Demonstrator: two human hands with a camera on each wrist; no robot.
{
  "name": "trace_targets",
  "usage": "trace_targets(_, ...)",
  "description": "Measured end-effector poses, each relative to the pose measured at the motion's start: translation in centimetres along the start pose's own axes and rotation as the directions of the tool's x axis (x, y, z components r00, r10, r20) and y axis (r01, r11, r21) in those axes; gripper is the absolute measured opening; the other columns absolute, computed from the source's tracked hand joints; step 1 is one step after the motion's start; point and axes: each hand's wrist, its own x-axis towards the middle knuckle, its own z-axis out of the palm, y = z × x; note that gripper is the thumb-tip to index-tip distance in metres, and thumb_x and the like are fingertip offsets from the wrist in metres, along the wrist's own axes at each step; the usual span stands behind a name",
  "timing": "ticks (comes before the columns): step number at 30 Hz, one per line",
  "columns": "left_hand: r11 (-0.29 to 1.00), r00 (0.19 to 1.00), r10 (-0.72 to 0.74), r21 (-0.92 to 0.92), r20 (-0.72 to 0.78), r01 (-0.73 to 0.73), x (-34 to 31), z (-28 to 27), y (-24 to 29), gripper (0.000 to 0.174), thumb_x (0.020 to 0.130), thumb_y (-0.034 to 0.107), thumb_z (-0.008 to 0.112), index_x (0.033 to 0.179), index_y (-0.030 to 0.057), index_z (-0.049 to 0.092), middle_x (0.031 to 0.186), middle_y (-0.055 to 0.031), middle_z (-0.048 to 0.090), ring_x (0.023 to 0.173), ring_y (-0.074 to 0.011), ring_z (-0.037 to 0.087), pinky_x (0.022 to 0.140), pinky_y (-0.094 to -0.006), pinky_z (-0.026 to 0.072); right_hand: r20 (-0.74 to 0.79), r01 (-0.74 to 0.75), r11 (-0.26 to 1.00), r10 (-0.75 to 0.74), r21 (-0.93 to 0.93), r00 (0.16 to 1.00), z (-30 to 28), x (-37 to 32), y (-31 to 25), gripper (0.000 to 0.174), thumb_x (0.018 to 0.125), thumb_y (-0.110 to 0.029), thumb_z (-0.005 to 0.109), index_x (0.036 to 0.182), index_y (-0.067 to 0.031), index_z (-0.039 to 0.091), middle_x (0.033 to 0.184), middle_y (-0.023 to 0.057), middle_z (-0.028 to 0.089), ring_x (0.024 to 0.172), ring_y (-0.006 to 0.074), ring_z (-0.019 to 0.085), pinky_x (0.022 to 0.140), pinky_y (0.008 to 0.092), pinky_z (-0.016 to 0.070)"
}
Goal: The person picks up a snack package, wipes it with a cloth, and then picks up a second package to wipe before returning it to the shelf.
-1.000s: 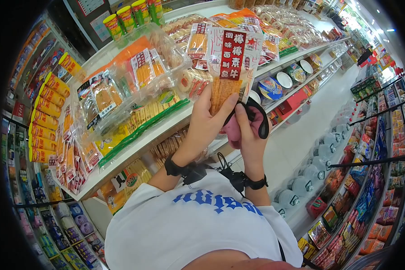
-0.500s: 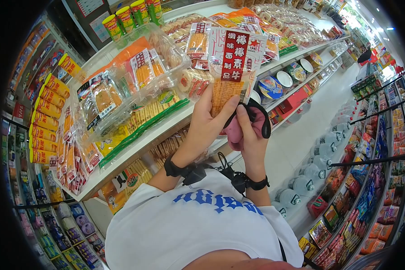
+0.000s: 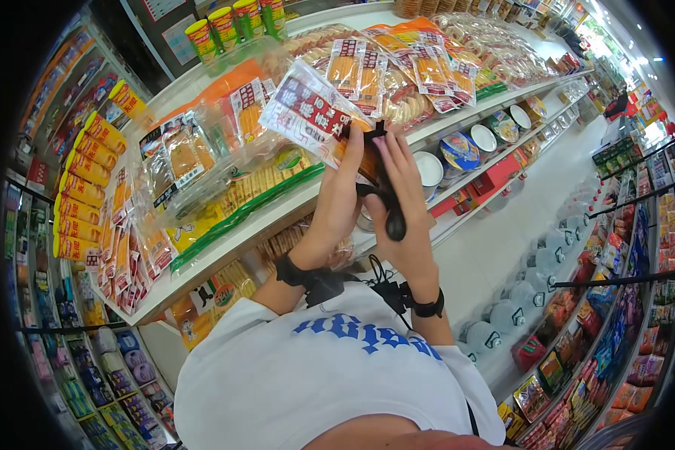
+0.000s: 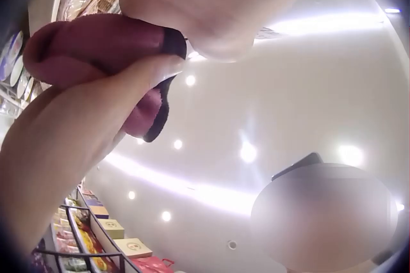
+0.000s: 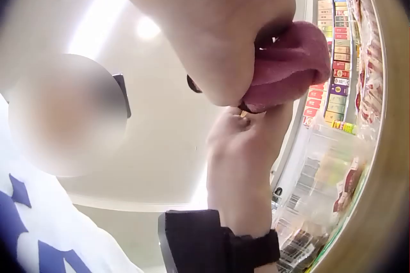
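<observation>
My left hand (image 3: 349, 161) pinches a clear snack packet (image 3: 307, 111) with a red and white label. The packet leans up and to the left, in front of the top shelf. My right hand (image 3: 397, 161) is pressed against the left one and holds a pink pouch with black trim (image 3: 388, 206) in its palm. Only the pouch's black edge shows in the head view. The pink pouch (image 4: 96, 42) fills the upper left of the left wrist view. In the right wrist view the pink pouch (image 5: 288, 62) sticks out from under the right palm. Black bands circle both wrists.
The top shelf (image 3: 292, 199) is piled with bagged snacks, with similar striped packets (image 3: 356, 67) right behind my hands. Yellow tubes (image 3: 90, 161) stack at the left. Bowl noodles (image 3: 469, 142) sit one shelf down. The white aisle floor (image 3: 517, 202) runs right, lined with water bottles (image 3: 517, 300).
The packet has swung from upright to leaning left. Both hands have risen and closed together. The pink pouch is now mostly hidden between them.
</observation>
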Motion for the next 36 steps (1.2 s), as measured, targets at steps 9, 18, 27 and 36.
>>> trace_targets(9,0.995,0.980,0.039,0.079,0.197,-0.056,1.0,-1.6,0.2,0.044,0.108,0.030,0.043,0.143,0.0026,0.045,0.139,-0.0090,0.054,0.126,-0.0175,0.053,0.107,-0.0348,0.0404,-0.024,-0.182,0.974,0.186,0.132,0.982,-0.5,-0.5,2.9,0.044,0.100,-0.009,0.055,0.142,0.0001,0.047,0.146,0.0186,0.049,0.138,0.0279,0.044,0.108,0.0370,0.0400)
trace_targets(18,0.918,0.965,0.065,0.364,0.253,-0.157,-0.3,-1.6,1.1,0.031,0.098,0.021,0.065,0.119,-0.0023,0.062,0.105,-0.0043,0.068,0.092,-0.0097,0.062,0.081,-0.0267,0.0514,-0.553,-0.295,0.920,0.392,0.259,0.735,-1.4,-1.6,4.0,0.037,0.105,-0.032,0.053,0.118,0.0007,0.064,0.108,0.0043,0.067,0.097,0.0105,0.060,0.085,0.0267,0.0476)
trace_targets(27,0.903,0.972,0.222,0.360,0.083,-0.237,-0.2,-0.2,1.4,0.030,0.095,0.017,0.069,0.116,-0.0022,0.062,0.100,-0.0042,0.070,0.083,-0.0092,0.064,0.074,-0.0260,0.0528,0.284,-0.543,0.568,0.483,0.618,0.828,-0.7,-2.4,1.5,0.037,0.093,-0.005,0.067,0.127,0.0047,0.056,0.115,0.0077,0.066,0.103,0.0124,0.063,0.090,0.0284,0.0511)
trace_targets(36,0.905,0.967,0.226,0.343,0.116,-0.253,-0.1,-1.8,3.2,0.030,0.092,0.016,0.074,0.114,-0.0022,0.066,0.103,-0.0059,0.071,0.088,-0.0104,0.067,0.079,-0.0262,0.0533,-0.082,-0.401,0.598,0.619,0.694,0.781,-2.0,-2.7,3.3,0.022,0.100,-0.020,0.061,0.114,-0.0026,0.062,0.103,0.0010,0.066,0.091,0.0084,0.062,0.078,0.0260,0.0494)
